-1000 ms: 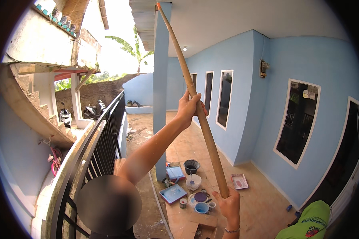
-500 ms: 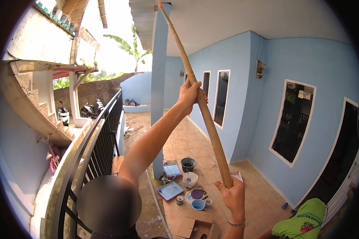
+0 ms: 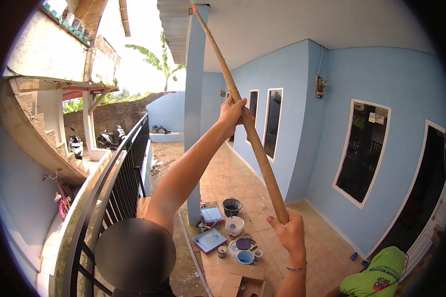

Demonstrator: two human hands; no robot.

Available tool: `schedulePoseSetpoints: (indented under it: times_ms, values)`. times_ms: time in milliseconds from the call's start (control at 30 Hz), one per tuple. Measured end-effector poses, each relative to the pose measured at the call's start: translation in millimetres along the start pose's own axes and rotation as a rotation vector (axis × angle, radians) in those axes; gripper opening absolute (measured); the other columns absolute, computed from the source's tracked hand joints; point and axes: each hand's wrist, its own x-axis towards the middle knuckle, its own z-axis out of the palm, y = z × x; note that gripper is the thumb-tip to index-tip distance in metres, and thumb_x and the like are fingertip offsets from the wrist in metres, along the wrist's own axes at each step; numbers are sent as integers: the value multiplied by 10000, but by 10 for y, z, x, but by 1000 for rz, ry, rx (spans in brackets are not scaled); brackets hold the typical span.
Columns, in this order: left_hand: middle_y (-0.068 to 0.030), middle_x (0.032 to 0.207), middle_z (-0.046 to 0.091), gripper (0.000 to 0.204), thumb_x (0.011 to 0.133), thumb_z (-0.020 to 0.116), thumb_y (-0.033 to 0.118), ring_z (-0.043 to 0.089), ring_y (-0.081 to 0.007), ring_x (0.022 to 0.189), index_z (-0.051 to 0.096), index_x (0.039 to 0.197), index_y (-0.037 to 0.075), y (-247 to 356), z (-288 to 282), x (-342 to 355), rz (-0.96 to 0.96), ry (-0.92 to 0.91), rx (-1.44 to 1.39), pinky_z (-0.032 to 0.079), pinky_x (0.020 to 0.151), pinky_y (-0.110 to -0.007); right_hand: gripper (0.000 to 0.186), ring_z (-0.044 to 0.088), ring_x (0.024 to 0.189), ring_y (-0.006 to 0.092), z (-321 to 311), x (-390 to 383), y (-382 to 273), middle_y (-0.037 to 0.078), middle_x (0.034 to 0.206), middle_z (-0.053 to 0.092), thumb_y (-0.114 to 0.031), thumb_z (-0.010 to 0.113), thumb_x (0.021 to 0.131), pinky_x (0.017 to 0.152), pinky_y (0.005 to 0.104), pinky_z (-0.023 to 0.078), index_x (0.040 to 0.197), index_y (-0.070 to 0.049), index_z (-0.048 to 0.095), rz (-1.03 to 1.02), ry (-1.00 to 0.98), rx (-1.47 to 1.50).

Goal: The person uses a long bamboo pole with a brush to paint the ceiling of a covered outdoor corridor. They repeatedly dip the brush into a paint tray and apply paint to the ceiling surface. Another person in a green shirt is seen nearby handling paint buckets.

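Observation:
My left hand [image 3: 233,115] grips a long wooden pole [image 3: 260,158] partway along it, with my arm stretched up from the lower left. My right hand [image 3: 288,231] holds the pole at its lower end, thumb raised. The pole slants up and left to an orange tip [image 3: 195,9] at the top of a light blue pillar [image 3: 193,178], beside the roof edge. Whether the tip touches the surface, I cannot tell.
Paint trays [image 3: 209,239], a black bucket [image 3: 232,207], several tubs and cans and a cardboard box [image 3: 243,277] lie on the tiled floor [image 3: 223,173]. A black railing [image 3: 122,188] runs along the left. A person in green [image 3: 381,272] is at the lower right, near a doorway.
Both my hands have moved slightly up and left in the view, the right one more so. The pole has shifted a little with them; its tip sits slightly left and lower.

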Motion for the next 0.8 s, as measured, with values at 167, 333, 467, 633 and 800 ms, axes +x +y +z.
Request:
schedulePoseSetpoints:
  times_ms: [167, 333, 467, 633, 800]
  values:
    - [-91, 824, 573, 205, 1033, 553, 175, 664, -219, 641, 489, 1178, 45, 138, -314, 489, -1, 69, 25, 640, 659, -393, 419, 387, 548, 165, 275, 467, -182, 79, 561, 470, -257, 838, 853, 514, 374, 372, 701, 29, 572, 17, -48, 38]
    - [-131, 821, 580, 246, 1019, 568, 154, 688, -268, 627, 437, 1188, 33, 137, -521, 532, 25, 12, 7, 661, 624, -444, 400, 435, 550, 165, 516, 466, -156, 101, 573, 503, -252, 843, 852, 521, 367, 394, 722, 33, 594, 20, -41, 10]
    - [-103, 806, 587, 265, 1032, 571, 190, 690, -247, 657, 449, 1219, 48, -32, -502, 144, 25, -38, 17, 647, 658, -429, 470, 345, 568, 138, 544, 55, -93, 11, 578, 380, -274, 849, 860, 513, 346, 332, 683, -10, 502, 31, 22, 33]
    - [-95, 812, 600, 247, 1028, 580, 200, 690, -236, 671, 474, 1196, 53, 93, -618, 306, 33, -30, 50, 641, 700, -433, 388, 424, 560, 154, 604, 198, -258, 75, 588, 490, -248, 843, 857, 524, 355, 385, 746, 27, 593, 4, -8, 24]
    - [-95, 822, 597, 215, 1024, 580, 184, 689, -243, 693, 476, 1159, 54, 220, -741, 570, -13, 0, 62, 636, 706, -439, 355, 478, 549, 175, 743, 499, -288, 118, 599, 560, -234, 843, 853, 534, 363, 422, 786, 48, 637, -2, -17, 42]
